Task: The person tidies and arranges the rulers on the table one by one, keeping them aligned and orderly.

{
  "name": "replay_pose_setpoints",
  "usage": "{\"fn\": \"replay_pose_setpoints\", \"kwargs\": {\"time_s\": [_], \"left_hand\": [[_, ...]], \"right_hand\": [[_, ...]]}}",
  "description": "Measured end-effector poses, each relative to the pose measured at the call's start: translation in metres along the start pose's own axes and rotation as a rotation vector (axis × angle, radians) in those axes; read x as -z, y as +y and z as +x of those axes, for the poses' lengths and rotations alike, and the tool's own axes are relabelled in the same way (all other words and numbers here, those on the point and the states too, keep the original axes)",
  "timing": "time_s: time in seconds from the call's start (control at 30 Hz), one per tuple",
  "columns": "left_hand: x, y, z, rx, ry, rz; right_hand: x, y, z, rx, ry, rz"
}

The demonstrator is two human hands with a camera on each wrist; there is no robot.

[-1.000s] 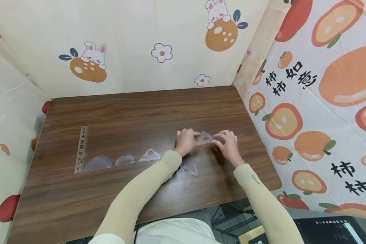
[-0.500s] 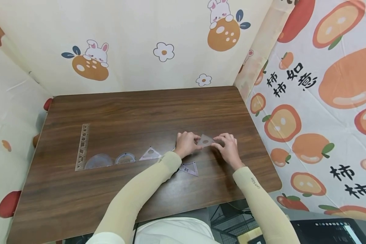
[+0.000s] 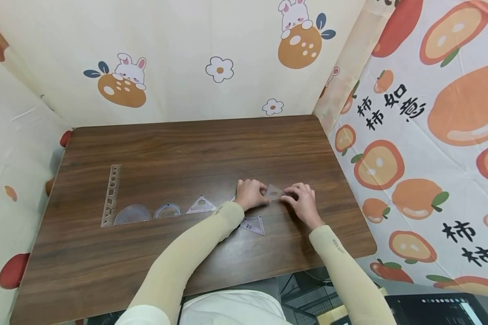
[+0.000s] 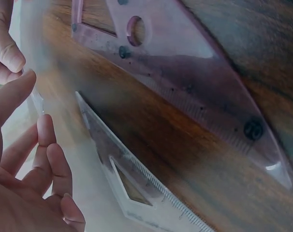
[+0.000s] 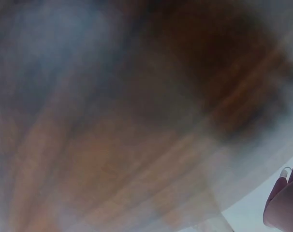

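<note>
My left hand (image 3: 251,194) and right hand (image 3: 302,204) face each other over the right half of the table. Between them is a small clear triangular set square (image 3: 274,193), close over the wood. Left thumb and fingers pinch its left side; the right ones pinch its right corner. In the left wrist view its thin edge shows side-on by the left fingertips (image 4: 46,126). A purple-tinted set square (image 3: 253,225) lies just nearer my body, beside the left sleeve. The left wrist view also shows another clear set square (image 4: 137,179), mostly hidden by my left arm in the head view.
Leftward along the table (image 3: 166,262) runs a row: a ruler with cut-out shapes (image 3: 111,195), a clear semicircular piece (image 3: 133,215), a protractor (image 3: 168,211) and a set square (image 3: 201,205). Patterned cloth walls border the table. A dark screen (image 3: 435,309) stands lower right.
Both hands have shifted slightly toward my body with the set square still between them. The head view has moved a little; the row of rulers lies as before.
</note>
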State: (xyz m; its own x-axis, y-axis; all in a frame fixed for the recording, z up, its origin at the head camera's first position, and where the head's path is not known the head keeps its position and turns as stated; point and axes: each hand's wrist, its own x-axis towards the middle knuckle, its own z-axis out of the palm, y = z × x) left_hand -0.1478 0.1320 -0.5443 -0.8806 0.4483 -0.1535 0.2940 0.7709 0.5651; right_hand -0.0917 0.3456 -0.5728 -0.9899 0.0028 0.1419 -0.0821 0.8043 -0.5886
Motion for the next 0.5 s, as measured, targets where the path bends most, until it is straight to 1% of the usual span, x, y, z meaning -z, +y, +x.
{"fn": "replay_pose_setpoints", "kwargs": {"time_s": [0.1,0.3,0.5], "left_hand": [[-0.002,-0.002,0.001,0.009,-0.009,-0.013],[-0.006,-0.005,0.002,0.011,-0.007,0.007],[-0.009,-0.006,0.003,0.009,-0.003,0.027]], "right_hand": [[-0.004,0.002,-0.002,0.0,-0.002,0.0],[-0.009,0.005,-0.004,-0.017,-0.012,0.005],[-0.013,0.01,-0.005,0.013,-0.011,-0.033]]}}
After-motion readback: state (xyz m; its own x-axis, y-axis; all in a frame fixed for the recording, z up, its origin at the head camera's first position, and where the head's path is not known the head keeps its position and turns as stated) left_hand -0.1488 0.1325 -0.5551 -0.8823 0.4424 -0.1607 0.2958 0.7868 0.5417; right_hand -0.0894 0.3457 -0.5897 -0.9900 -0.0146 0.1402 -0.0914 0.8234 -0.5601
